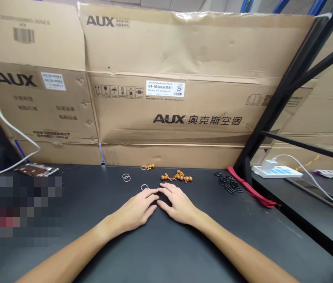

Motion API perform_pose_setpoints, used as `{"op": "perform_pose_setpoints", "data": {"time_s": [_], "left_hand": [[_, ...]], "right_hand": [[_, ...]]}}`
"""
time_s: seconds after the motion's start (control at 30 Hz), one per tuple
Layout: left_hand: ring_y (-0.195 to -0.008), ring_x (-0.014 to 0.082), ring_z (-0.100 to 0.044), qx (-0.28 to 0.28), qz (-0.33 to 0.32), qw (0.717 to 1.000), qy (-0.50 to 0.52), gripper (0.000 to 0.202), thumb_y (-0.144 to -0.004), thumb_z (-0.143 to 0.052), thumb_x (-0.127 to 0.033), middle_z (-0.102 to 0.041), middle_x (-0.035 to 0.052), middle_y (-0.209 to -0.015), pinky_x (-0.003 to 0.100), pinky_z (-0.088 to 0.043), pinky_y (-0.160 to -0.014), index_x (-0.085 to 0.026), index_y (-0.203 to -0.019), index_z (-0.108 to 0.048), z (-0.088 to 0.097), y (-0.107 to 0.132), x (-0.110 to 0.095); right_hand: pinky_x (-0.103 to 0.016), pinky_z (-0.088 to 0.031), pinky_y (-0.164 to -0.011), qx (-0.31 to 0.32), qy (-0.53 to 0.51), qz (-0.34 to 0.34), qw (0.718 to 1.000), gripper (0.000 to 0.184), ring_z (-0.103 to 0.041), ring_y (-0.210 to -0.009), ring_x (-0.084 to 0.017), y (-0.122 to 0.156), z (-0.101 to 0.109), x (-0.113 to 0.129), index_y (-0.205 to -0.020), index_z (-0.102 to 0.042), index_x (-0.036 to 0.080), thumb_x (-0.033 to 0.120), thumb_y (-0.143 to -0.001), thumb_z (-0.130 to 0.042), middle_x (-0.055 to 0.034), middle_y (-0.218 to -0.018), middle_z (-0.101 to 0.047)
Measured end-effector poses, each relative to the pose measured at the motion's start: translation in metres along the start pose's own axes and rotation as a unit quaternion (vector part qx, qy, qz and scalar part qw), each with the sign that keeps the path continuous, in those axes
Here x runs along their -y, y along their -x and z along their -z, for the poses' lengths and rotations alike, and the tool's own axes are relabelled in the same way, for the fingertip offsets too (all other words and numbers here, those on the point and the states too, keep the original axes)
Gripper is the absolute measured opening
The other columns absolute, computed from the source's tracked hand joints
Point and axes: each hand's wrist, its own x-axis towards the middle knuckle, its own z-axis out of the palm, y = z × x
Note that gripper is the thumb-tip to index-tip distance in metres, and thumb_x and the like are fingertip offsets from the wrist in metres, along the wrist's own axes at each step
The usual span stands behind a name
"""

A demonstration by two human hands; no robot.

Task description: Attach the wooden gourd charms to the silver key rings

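Note:
Both my left hand [138, 208] and my right hand [178, 202] lie palm down on the black tabletop [137, 255], fingers stretched out and fingertips meeting or nearly so. Neither hand holds anything that I can see. Just beyond my left fingertips is a metal ring [144, 187], partly hidden by the hand. Farther left lies a pair of metal rings [126, 177]. A cluster of brown bead pendants [180, 177] sits behind my right hand. At the back, another small bead pendant [150, 167] lies with a ring beside it.
A pile of black loops [229, 183] lies to the right, beside a red strap [252, 188] at the table's edge. A brown packet [38, 169] is at the back left. Cardboard boxes [166, 47] wall off the back. A white power strip [277, 171] rests on the right-hand table.

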Motion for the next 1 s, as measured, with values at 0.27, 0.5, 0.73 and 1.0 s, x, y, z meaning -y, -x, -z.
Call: {"op": "perform_pose_setpoints", "data": {"time_s": [0.27,0.5,0.73,1.0], "left_hand": [[-0.119,0.0268,-0.052,-0.044,0.062,0.996,-0.037,0.039,-0.091,-0.05,-0.03,-0.054,0.0136,-0.129,0.043,-0.044,-0.101,-0.017,-0.128,-0.045,-0.005,0.0,0.002],[-0.117,0.0261,-0.054,-0.026,0.075,0.997,-0.014,0.041,-0.092,-0.047,-0.03,-0.055,0.0111,-0.129,0.04,-0.045,-0.097,-0.02,-0.131,-0.041,-0.002,0.001,0.002],[-0.112,0.0274,-0.056,-0.043,0.095,0.992,-0.072,0.039,-0.089,-0.051,-0.032,-0.059,0.0099,-0.123,0.042,-0.044,-0.096,-0.018,-0.125,-0.045,-0.006,0.0,0.007],[-0.106,0.0247,-0.059,-0.038,0.087,0.993,-0.065,0.029,-0.089,-0.05,-0.024,-0.063,0.0074,-0.114,0.041,-0.043,-0.096,-0.02,-0.117,-0.05,-0.004,-0.003,0.001]], "right_hand": [[-0.048,-0.031,-0.108,0.031,0.005,0.043,0.999,0.04,-0.035,-0.133,-0.027,0.0,0.009,0.004,-0.133,-0.049,0.028,0.039,-0.095,-0.043,-0.0075,-0.144,-0.042],[-0.05,-0.03,-0.108,0.056,0.014,0.034,0.998,0.038,-0.031,-0.135,-0.029,0.0,0.012,0.008,-0.129,-0.052,0.029,0.043,-0.096,-0.039,-0.0068,-0.145,-0.04],[-0.048,-0.032,-0.107,0.042,0.008,0.033,0.999,0.032,-0.034,-0.133,-0.027,0.0,0.01,0.007,-0.12,-0.057,0.027,0.041,-0.094,-0.043,-0.0078,-0.141,-0.044],[-0.046,-0.032,-0.106,0.031,-0.001,0.041,0.999,0.023,-0.037,-0.131,-0.024,-0.001,0.009,0.008,-0.107,-0.058,0.025,0.038,-0.094,-0.045,-0.0081,-0.135,-0.051]]}}
